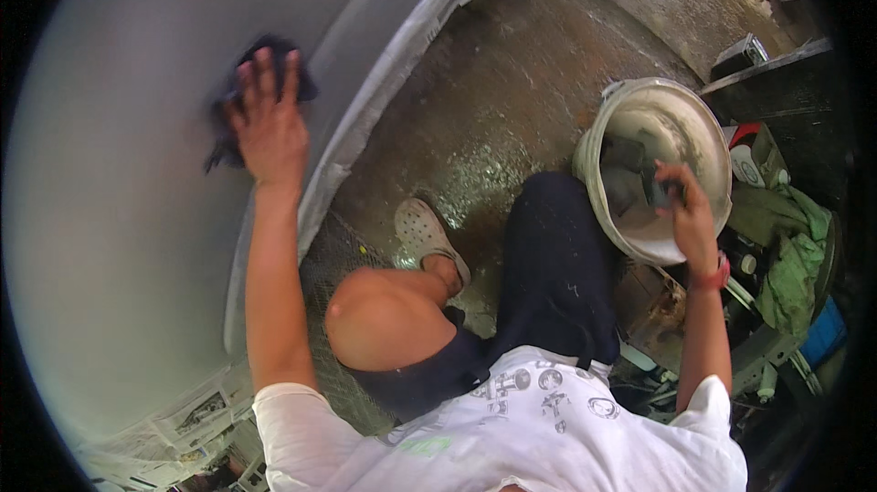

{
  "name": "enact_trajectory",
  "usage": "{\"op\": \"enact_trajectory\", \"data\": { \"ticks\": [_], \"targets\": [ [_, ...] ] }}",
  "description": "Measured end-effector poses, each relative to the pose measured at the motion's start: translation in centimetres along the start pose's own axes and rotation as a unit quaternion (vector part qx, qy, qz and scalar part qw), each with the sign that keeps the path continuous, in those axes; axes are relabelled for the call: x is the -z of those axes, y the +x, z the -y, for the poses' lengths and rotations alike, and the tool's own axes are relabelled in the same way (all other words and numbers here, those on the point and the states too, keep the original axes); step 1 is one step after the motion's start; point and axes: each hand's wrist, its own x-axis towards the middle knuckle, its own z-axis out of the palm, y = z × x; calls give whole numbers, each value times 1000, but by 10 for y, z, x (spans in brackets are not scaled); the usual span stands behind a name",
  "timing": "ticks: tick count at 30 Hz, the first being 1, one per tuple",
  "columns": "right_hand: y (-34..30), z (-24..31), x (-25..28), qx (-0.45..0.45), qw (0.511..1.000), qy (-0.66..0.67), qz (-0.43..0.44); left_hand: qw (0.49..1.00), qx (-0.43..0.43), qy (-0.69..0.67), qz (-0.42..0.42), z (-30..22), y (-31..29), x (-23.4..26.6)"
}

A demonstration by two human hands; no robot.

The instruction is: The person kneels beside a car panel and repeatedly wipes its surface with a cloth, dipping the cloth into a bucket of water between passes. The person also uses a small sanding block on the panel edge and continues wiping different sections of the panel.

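Against the large smooth grey panel on the left, my left hand presses a bunched dark cloth. Its fingers are slightly spread over the cloth. My right hand is over the mouth of a whitish bucket, its fingers closed on a small dark block, whose exact kind I cannot make out. Inside the bucket is murky liquid with a dark flat piece at its near-left side. The panel's edge is lined with pale masking sheet.
The brown floor is wet and shiny. Right of the bucket stand a red-and-white container and a green cloth among tools and bottles. A dark ledge rises behind. My clog and bent knees are between panel and bucket.
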Motion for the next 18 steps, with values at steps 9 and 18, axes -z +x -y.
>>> {"op": "enact_trajectory", "data": {
  "ticks": [9,18],
  "targets": [
    [-37,-4,-39,-27,964,-216,-150,966,-255,-27,30,-79,179,-35],
    [-30,1,-39,-71,955,-233,-169,966,-255,3,-31,-151,323,-58]
  ]
}}
